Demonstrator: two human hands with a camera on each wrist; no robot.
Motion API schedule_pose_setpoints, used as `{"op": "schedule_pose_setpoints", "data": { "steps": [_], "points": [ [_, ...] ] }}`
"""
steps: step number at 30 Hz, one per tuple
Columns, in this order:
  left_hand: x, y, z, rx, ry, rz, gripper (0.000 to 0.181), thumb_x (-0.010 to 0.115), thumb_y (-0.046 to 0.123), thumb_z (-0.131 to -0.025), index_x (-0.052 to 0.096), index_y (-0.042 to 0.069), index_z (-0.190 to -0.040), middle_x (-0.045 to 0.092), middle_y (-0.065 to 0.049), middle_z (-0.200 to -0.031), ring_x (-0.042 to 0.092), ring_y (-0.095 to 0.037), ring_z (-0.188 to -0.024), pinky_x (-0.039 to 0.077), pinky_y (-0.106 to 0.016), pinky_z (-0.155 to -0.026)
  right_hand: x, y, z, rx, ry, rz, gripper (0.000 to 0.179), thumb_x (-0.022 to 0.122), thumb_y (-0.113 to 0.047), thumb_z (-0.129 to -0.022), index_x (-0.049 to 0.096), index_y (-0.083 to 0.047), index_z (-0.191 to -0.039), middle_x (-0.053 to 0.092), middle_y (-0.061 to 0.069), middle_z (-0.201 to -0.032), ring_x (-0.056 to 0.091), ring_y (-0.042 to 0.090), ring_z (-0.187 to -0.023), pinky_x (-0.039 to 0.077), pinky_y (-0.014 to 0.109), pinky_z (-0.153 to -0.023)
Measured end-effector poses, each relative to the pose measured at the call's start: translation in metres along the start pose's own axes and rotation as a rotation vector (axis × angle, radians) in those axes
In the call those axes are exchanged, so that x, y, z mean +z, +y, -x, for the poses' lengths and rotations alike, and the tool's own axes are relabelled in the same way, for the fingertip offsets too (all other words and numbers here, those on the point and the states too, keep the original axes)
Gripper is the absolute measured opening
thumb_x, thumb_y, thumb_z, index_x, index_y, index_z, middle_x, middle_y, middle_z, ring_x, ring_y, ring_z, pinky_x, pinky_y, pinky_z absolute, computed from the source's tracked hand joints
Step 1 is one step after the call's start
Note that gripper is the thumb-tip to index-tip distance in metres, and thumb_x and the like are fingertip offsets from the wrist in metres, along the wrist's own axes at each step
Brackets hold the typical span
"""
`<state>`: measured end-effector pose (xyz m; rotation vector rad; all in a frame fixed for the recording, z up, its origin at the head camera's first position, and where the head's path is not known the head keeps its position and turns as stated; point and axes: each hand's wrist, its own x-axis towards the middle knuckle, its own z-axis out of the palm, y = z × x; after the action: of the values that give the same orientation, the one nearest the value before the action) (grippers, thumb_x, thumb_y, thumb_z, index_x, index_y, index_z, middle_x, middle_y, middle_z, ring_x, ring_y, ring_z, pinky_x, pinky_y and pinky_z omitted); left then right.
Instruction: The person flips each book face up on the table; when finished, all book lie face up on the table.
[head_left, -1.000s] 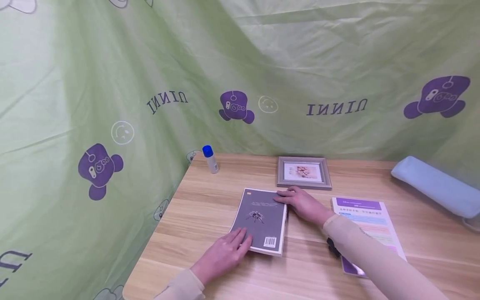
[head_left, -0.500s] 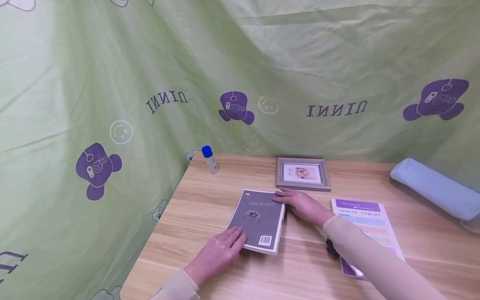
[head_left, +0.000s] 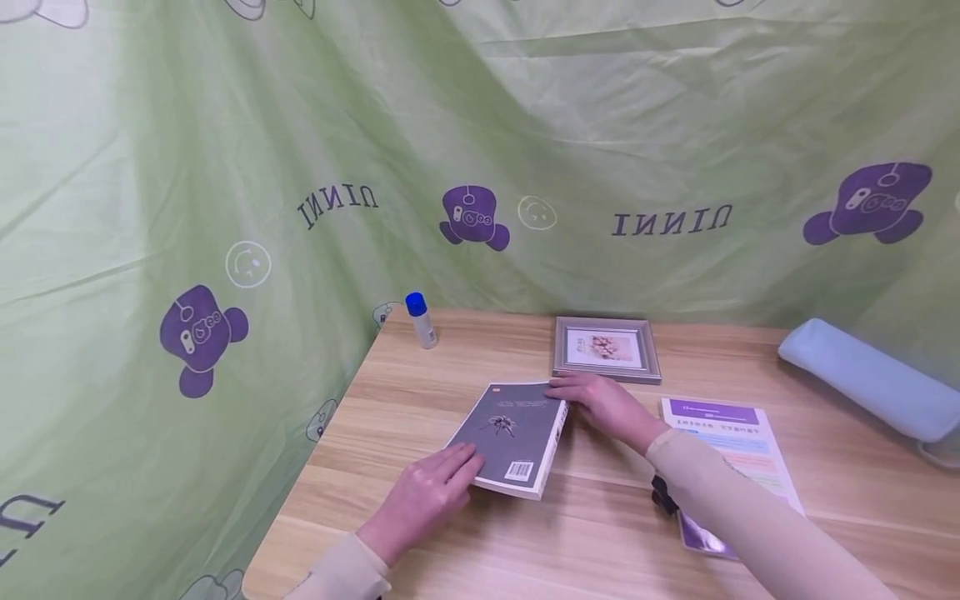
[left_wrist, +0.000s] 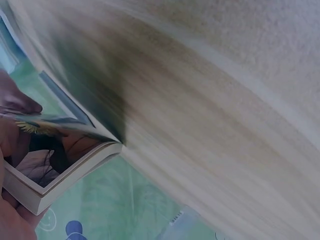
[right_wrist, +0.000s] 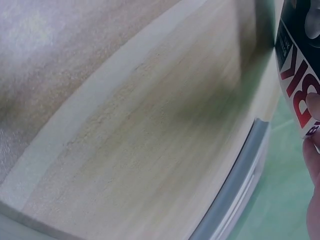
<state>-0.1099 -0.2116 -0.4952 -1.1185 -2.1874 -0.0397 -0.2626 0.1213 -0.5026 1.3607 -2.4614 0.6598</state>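
Observation:
A thick grey book (head_left: 498, 433) with a spider picture and a barcode on its upper face is tilted above the table, its near left side raised. My left hand (head_left: 423, 496) grips its left edge near the lower corner, thumb on top. At the far right corner, my right hand (head_left: 607, 408) holds the spine side. From the left wrist, the book's underside (left_wrist: 52, 155) shows a photo with a yellow flower, with left-hand fingers (left_wrist: 11, 217) beneath the edge. Large red letters mark the book (right_wrist: 299, 87) in the right wrist view, where right-hand fingers (right_wrist: 312, 165) pinch it.
A grey picture frame (head_left: 606, 348) lies just beyond the right hand. A purple-and-white booklet (head_left: 738, 446) is partly under the right forearm. A blue-capped glue stick (head_left: 422, 321) stands at the back left; a light blue pouch (head_left: 870, 379) lies back right. Green printed cloth (head_left: 600, 108) hangs behind.
The book has tipped, its left side rising and its spine coming into view, and has shifted slightly left. The left hand moved left with it; the right hand stayed near the far corner.

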Motion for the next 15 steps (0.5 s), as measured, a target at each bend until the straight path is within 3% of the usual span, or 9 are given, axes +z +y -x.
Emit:
{"op": "schedule_pose_setpoints", "data": {
  "steps": [4, 7, 12, 15],
  "points": [
    [-0.002, -0.001, -0.001, -0.006, -0.001, 0.011, 0.047, 0.083, 0.012, -0.076, 0.074, 0.001, -0.120, 0.075, -0.018, -0.116, 0.076, -0.029, -0.102, 0.061, -0.036, -0.083, -0.002, -0.001, 0.002, -0.009, 0.001, -0.002, 0.039, 0.072, 0.007, -0.092, 0.075, -0.009, -0.127, 0.069, 0.017, -0.132, 0.062, 0.039, -0.127, 0.047, 0.055, -0.109],
    [-0.004, -0.003, -0.002, -0.015, 0.003, 0.020, 0.051, 0.087, 0.011, -0.072, 0.074, 0.001, -0.120, 0.075, -0.018, -0.116, 0.076, -0.028, -0.102, 0.062, -0.036, -0.083, -0.004, -0.001, 0.001, -0.034, 0.023, -0.019, 0.037, 0.073, 0.007, -0.092, 0.076, -0.008, -0.126, 0.069, 0.018, -0.131, 0.062, 0.040, -0.126, 0.048, 0.055, -0.108],
    [-0.010, -0.007, -0.002, -0.054, 0.043, 0.069, 0.035, 0.063, 0.009, -0.087, 0.074, 0.001, -0.119, 0.076, -0.016, -0.114, 0.076, -0.027, -0.099, 0.062, -0.035, -0.080, -0.009, -0.005, -0.001, -0.069, 0.070, -0.022, 0.036, 0.075, 0.007, -0.090, 0.077, -0.007, -0.123, 0.071, 0.018, -0.127, 0.065, 0.041, -0.120, 0.051, 0.055, -0.104],
    [-0.012, -0.009, -0.002, -0.078, 0.091, 0.092, 0.037, 0.048, 0.013, -0.095, 0.076, 0.001, -0.116, 0.076, -0.015, -0.111, 0.077, -0.027, -0.095, 0.063, -0.035, -0.076, -0.012, -0.009, -0.002, -0.069, 0.079, -0.033, 0.036, 0.075, 0.007, -0.090, 0.077, -0.006, -0.123, 0.071, 0.019, -0.125, 0.066, 0.042, -0.118, 0.051, 0.056, -0.103]
  ]
}}
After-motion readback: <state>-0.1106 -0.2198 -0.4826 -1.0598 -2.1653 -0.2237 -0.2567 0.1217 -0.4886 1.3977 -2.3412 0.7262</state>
